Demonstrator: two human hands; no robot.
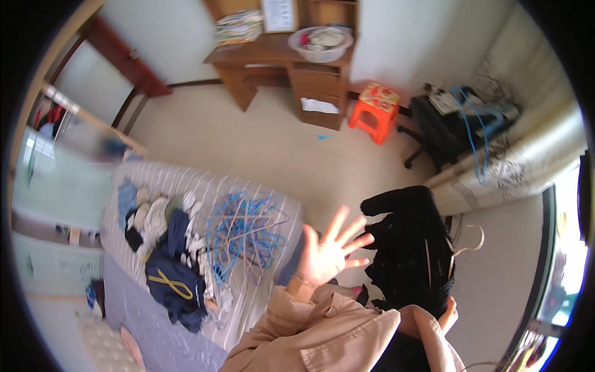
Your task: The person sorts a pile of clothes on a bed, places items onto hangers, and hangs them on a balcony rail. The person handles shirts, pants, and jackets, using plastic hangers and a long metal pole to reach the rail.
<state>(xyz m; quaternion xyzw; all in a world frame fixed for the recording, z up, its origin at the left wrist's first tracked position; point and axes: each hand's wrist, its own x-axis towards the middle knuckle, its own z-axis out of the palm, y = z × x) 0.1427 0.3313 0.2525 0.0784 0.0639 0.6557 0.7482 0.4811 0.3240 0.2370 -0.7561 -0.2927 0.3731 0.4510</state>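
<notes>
My left hand (326, 253) is raised with the palm up and fingers spread, holding nothing. To its right hangs a black fluffy coat (406, 242), one sleeve stretched toward the far side. A pale clothes hanger (474, 240) pokes out from the coat's right edge, its hook showing; how far it sits inside the coat is hard to see. At the coat's lower right edge is my right hand (447, 315), its fingers closed on the fabric and partly hidden. Both forearms wear beige sleeves.
Left of me, a bed (248, 310) bears a tangle of blue and purple hangers (245, 232) and a clothes pile (170, 279). Beyond are a wooden desk (273, 57) with a white basin (319, 54), an orange stool (375, 115) and a black chair (437, 133). Curtains (514, 167) hang at right.
</notes>
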